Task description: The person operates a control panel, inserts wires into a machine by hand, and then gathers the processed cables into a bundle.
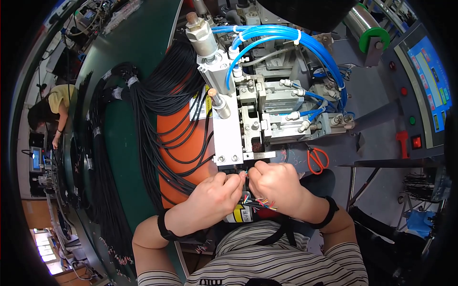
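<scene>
My left hand (215,194) and my right hand (276,183) meet just in front of a metal pneumatic machine (229,136). Both are closed, thumbs and fingertips pinched together around thin coloured wires (246,172) at a cable's end. Exactly which wire each hand grips is too small to make out. Below the hands, more black cables (247,200) show stripped ends with red, white, blue and yellow wires fanned out. To the left of my left hand, a thick bundle of black cables (174,78) drapes over an orange surface (179,125).
Red-handled scissors (317,160) lie right of my right hand. Blue air tubes (286,32) arch over the machine. A solder wire spool (365,26) and a touchscreen panel (429,81) stand at right. Another person (55,107) works at far left, beyond a green table (119,143).
</scene>
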`<state>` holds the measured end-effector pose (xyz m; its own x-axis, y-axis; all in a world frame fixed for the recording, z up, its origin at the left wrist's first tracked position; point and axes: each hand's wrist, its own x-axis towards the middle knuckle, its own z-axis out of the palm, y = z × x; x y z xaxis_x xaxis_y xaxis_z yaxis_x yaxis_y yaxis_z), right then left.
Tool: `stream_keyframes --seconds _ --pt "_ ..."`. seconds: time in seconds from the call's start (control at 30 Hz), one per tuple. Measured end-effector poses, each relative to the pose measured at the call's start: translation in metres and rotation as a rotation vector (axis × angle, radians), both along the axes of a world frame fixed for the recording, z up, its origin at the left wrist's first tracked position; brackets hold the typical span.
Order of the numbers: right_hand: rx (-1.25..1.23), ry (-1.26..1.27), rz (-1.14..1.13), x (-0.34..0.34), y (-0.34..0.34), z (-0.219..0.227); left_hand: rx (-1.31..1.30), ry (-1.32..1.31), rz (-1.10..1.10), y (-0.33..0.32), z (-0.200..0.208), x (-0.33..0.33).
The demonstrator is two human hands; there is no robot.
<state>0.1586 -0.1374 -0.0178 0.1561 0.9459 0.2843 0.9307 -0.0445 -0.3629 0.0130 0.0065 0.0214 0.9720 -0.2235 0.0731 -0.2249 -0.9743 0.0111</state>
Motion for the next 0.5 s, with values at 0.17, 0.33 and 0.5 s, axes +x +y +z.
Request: stream_keyframes --seconds 0.17,0.33,0.5 --pt "0.067 0.127 -0.046 0.001 -0.002 -0.007 -0.06 0.032 -0.013 0.006 -0.001 0.0" --pt "0.252 0.272 -0.055 -0.001 -0.001 -0.016 -0.195 0.06 -0.003 0.009 -0.001 0.0" --pt "0.16 0.236 -0.125 -0.003 -0.003 -0.014 -0.277 0.087 0.056 0.016 -0.004 -0.001"
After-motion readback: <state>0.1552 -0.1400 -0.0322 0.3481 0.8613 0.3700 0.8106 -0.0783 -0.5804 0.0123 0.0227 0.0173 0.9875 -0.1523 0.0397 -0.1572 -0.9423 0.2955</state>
